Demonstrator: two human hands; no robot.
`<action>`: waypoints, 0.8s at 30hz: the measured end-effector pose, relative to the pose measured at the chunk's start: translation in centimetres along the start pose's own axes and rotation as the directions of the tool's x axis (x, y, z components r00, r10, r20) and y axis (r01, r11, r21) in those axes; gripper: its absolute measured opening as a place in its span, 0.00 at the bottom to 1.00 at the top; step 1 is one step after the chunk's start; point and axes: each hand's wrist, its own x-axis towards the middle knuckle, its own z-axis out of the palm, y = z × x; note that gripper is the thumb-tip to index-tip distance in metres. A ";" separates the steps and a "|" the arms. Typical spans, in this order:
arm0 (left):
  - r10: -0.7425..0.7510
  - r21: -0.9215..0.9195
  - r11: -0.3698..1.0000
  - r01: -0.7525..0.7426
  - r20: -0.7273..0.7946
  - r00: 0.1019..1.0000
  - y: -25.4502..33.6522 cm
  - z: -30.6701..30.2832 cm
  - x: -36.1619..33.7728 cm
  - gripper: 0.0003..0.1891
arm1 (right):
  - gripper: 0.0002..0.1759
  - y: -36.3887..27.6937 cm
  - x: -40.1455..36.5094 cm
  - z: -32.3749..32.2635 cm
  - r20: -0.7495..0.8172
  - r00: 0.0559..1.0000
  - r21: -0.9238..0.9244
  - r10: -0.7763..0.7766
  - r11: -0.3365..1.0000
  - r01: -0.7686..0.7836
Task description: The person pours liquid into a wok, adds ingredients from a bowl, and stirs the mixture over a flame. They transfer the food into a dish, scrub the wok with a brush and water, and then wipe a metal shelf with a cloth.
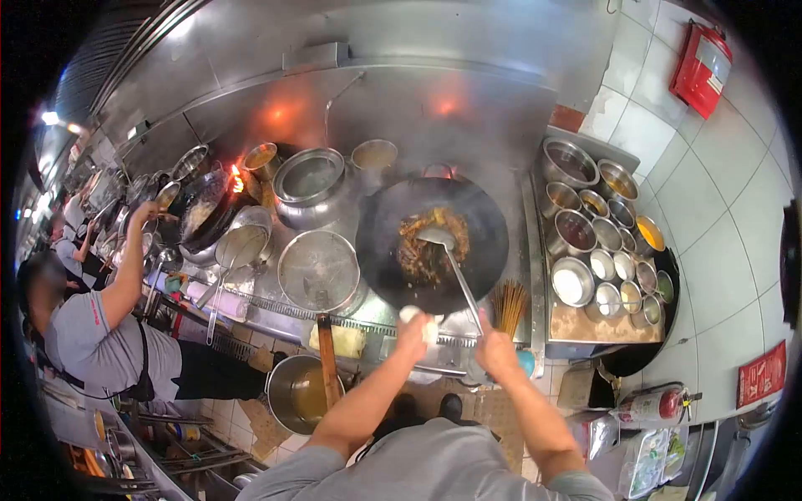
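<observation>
A large dark wok [386,250] sits on the stove in front of me, with browned, chopped food [455,224] in its middle. My right hand [499,354] is closed round the long handle of a metal ladle [460,275]. The ladle's bowl rests in the food. At the wok's near edge my left hand [412,338] grips a folded white cloth [430,331], pressed against the rim. Steam drifts above the wok.
Bowls of seasonings [576,230] crowd the right-hand counter. A bamboo brush [509,306] stands right of the wok. Leftward are a round strainer [318,271], a lidded pot [310,188] and a co-worker [109,334] at a flaming wok. A stockpot [288,401] stands below.
</observation>
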 end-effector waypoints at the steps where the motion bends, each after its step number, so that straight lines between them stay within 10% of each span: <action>1: 0.027 -0.026 0.999 -0.027 -0.017 1.000 -0.6 -0.5 -2.4 0.11 | 0.40 -0.8 0.9 0.0 0.014 0.998 0.019 0.062 0.998 -0.062; 5: 0.092 -0.077 0.991 -0.107 -0.179 0.980 0.0 1.7 -8.6 0.17 | 0.39 -0.2 -2.5 -1.5 -0.177 0.981 0.215 -0.075 0.970 0.112; 8: -0.132 -0.014 0.991 0.131 -0.120 0.984 0.2 0.7 -0.6 0.09 | 0.38 -0.9 -6.7 -6.2 0.068 0.998 0.229 0.010 0.973 -0.025; 11: -0.138 -0.059 0.990 0.129 -0.184 0.973 4.6 5.6 -4.3 0.02 | 0.38 1.8 -9.9 -8.6 0.029 0.960 0.107 -0.277 0.956 0.272; 14: -0.136 -0.095 0.988 0.122 -0.161 0.978 5.6 5.9 -3.5 0.03 | 0.43 1.4 -7.7 -7.6 0.195 0.964 0.154 -0.182 0.976 0.153; 24: 0.047 -0.072 0.996 -0.062 -0.186 0.981 -0.5 1.0 -5.9 0.08 | 0.47 -0.4 -0.9 1.1 -0.149 0.977 0.119 -0.155 0.978 0.173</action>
